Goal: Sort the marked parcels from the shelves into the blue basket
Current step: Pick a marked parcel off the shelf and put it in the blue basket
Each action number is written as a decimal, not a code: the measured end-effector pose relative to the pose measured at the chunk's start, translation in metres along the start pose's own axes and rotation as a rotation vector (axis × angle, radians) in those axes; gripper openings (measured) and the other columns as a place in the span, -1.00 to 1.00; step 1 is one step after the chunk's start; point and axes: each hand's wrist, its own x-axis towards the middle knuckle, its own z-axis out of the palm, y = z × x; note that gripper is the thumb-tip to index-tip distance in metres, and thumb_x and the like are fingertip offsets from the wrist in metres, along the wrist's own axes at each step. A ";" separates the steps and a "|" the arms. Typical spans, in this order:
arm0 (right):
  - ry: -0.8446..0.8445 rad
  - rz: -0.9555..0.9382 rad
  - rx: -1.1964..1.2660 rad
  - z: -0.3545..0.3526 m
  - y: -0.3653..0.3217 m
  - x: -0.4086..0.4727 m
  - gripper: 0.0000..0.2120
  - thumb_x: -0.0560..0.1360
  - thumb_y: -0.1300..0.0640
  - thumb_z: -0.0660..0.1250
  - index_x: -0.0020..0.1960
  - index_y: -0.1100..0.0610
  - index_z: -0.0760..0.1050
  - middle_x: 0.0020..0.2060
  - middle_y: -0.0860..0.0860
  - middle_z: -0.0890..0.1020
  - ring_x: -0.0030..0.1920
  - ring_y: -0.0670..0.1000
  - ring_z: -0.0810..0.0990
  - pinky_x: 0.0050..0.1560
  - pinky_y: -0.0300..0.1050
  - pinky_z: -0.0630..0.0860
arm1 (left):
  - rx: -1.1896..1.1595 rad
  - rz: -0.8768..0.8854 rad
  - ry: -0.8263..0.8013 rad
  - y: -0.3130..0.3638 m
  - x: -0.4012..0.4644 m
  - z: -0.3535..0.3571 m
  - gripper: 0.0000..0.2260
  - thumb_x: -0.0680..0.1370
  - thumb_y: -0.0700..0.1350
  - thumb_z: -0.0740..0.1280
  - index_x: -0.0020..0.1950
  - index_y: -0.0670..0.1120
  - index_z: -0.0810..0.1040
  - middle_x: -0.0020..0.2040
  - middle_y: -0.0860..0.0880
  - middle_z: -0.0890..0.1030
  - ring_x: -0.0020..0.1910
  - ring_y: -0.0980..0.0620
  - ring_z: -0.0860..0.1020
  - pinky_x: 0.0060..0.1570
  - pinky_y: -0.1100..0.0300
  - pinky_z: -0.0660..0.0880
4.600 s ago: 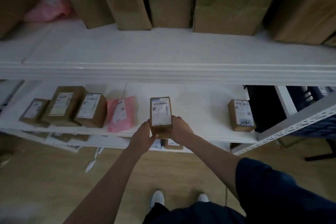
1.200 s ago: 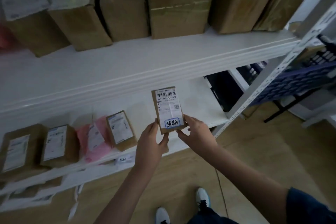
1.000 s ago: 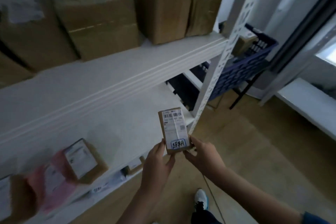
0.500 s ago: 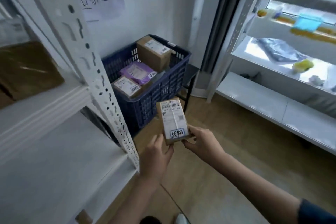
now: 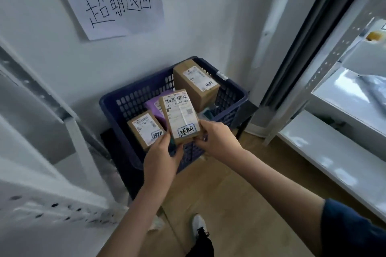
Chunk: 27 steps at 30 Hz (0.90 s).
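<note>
Brown cardboard makes up the small parcel (image 5: pixel 181 116), which is being held above the near side of the blue basket (image 5: pixel 231 98). The parcel is a flat rectangular box, tilted with its label face up. A white shipping label with a barcode and printed numbers is covering most of this face, and a handwritten mark in a blue frame is sitting at its near end. The near left corner is being pinched by the left hand (image 5: pixel 161 157), and the near right corner is being gripped by the right hand (image 5: pixel 216 139), fingers curled under the box. Inside the basket, a second brown box (image 5: pixel 146 129) is lying at the left, a larger box (image 5: pixel 195 83) is leaning at the far side, and a purple bag (image 5: pixel 153 106) is lying between them. Above the basket, a handwritten paper sign (image 5: pixel 117 4) is being shown on the wall.
</note>
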 end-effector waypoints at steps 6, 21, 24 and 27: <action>-0.118 -0.059 -0.068 0.005 0.033 0.089 -0.68 0.44 0.10 0.40 0.18 0.07 0.48 -0.02 0.03 0.66 -0.03 0.09 0.63 -0.08 0.04 0.60 | -0.015 -0.145 0.032 0.004 0.063 0.033 -0.57 0.55 0.00 0.44 0.40 -0.04 0.54 0.09 0.03 0.66 0.07 0.01 0.61 -0.02 0.03 0.61; -0.327 -0.201 0.023 0.014 0.056 0.212 -0.74 0.46 0.13 0.40 0.14 0.11 0.56 -0.09 0.00 0.69 -0.11 0.04 0.65 -0.13 -0.06 0.60 | 0.080 -0.318 0.028 -0.018 0.150 0.050 -0.72 0.51 -0.01 0.47 0.20 -0.01 0.62 0.04 0.03 0.65 -0.04 0.04 0.58 -0.11 0.01 0.58; -0.332 -0.190 0.051 0.019 0.058 0.225 -0.76 0.46 0.11 0.41 0.12 0.12 0.57 -0.10 0.00 0.70 -0.13 0.03 0.65 -0.10 0.02 0.63 | 0.071 -0.338 0.029 -0.023 0.162 0.054 -0.68 0.51 -0.03 0.49 0.25 -0.01 0.62 0.01 0.04 0.66 -0.09 0.05 0.58 -0.20 0.12 0.53; -0.370 -0.163 0.053 0.025 0.058 0.234 -0.73 0.47 0.10 0.42 0.14 0.14 0.57 -0.06 0.01 0.69 -0.08 0.04 0.65 -0.03 0.02 0.62 | 0.021 -0.356 0.032 -0.031 0.170 0.060 -0.62 0.51 -0.03 0.50 0.33 0.04 0.60 0.03 0.06 0.67 -0.07 0.07 0.59 -0.18 0.17 0.52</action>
